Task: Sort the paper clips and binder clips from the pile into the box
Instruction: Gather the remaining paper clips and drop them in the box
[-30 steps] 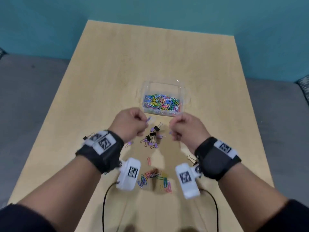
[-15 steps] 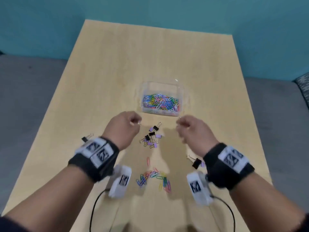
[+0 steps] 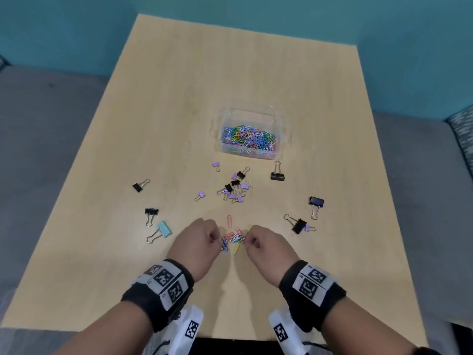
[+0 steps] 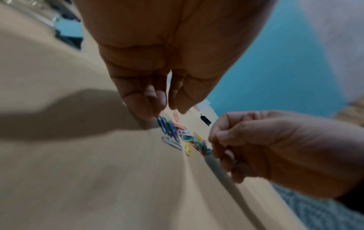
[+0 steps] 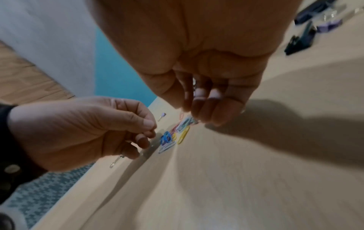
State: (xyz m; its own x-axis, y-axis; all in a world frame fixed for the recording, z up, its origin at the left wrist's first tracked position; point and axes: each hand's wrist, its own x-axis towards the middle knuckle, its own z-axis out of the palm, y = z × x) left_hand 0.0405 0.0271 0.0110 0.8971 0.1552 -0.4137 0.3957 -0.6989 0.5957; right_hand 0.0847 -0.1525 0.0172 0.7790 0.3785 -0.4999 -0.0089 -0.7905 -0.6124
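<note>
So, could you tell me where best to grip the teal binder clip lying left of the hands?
Probably pinch the teal binder clip across its body from above. It lies flat, and its wire handles trail toward the near-left, thin and low against the wooden table.

Left hand (image 4: 157, 74) fingertips on blue paper clips (image 4: 167, 126), apparently pinching; right hand (image 4: 275, 147) opposite.

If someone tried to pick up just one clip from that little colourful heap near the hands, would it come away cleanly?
Probably not. The paper clip pile lies overlapped and tangled, so neighbours may hook on and trail along. Each clip is thin wire lying flat on the table, so likely light but hard to get under; the left hand and right hand use fingertip pinches at its edges.
</note>
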